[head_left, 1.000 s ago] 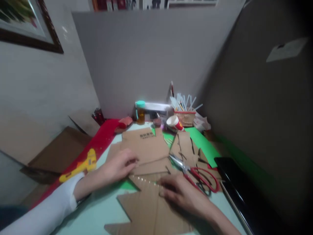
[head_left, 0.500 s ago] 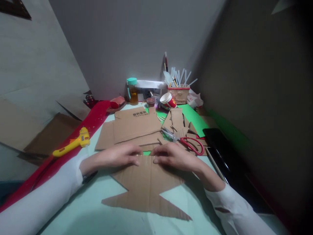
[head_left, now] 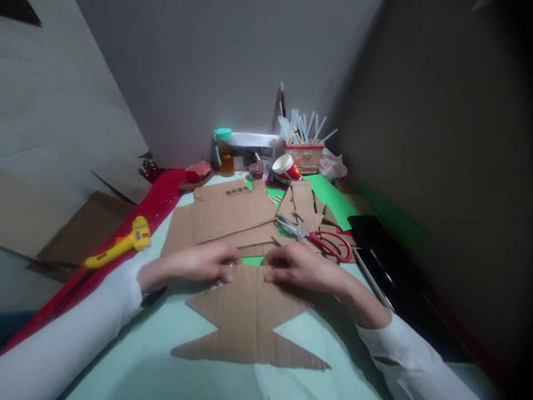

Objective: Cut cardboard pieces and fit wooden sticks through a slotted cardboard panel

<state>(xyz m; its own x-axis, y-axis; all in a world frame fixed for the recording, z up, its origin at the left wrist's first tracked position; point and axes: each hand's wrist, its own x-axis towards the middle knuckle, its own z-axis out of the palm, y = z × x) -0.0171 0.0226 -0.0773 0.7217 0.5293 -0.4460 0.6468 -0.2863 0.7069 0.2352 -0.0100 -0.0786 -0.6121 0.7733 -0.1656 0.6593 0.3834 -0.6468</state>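
Note:
A brown cardboard cutout (head_left: 251, 319) with pointed side flaps lies toward the front of the pale green table. My left hand (head_left: 212, 263) pinches its far edge near the left corner, thumb on the near face and fingers curled behind. On the same edge, a little to the right, my right hand (head_left: 293, 268) grips in a like way. Part of the cutout's upper sides is hidden under both hands. Just beyond my right hand, red-handled scissors (head_left: 331, 244) rest with spread blades on cardboard scraps (head_left: 302, 195).
Larger cardboard sheets (head_left: 233, 214) lie behind the hands. A yellow glue gun (head_left: 120, 244) is on red cloth at left. Black flat devices (head_left: 375, 250) line the right side. At the back stand a bottle (head_left: 226, 158), a tilted paper cup (head_left: 286, 166) and a stick-filled box (head_left: 305, 158).
My right hand has shifted slightly right along the cutout's edge, so the hands are a little farther apart. The cutout's near edge now lies flatter. The camera view has shifted slightly.

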